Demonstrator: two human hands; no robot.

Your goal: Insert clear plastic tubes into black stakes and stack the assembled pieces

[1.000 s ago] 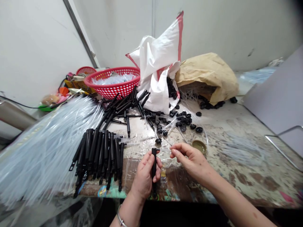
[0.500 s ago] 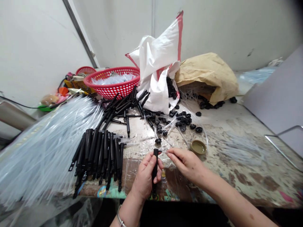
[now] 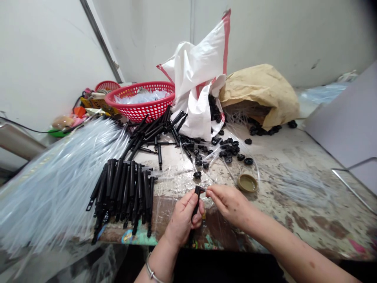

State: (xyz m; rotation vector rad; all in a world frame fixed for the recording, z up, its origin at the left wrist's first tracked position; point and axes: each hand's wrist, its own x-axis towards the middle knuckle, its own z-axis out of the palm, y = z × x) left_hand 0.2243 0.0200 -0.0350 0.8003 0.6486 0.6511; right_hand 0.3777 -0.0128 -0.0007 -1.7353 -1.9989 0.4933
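Note:
My left hand (image 3: 183, 218) is closed round a black plastic stick (image 3: 196, 201), held upright at the near table edge. My right hand (image 3: 228, 203) pinches a thin clear tube (image 3: 206, 190) against the stick's top end. A row of finished black sticks (image 3: 126, 191) lies just left of my hands. A big sheaf of clear tubes (image 3: 55, 184) fans out further left. Small black caps (image 3: 226, 151) are scattered beyond my hands.
A red basket (image 3: 141, 103) with clear bags stands at the back, beside a white-and-red sack (image 3: 200, 78) and a brown paper bag (image 3: 259, 94). A small olive lid (image 3: 247, 182) lies right of my hands. A metal wire frame (image 3: 350, 181) sits at the right.
My right hand has moved left, bringing the clear tube up to the top of the black stick. My left hand kept its grip and shifted slightly.

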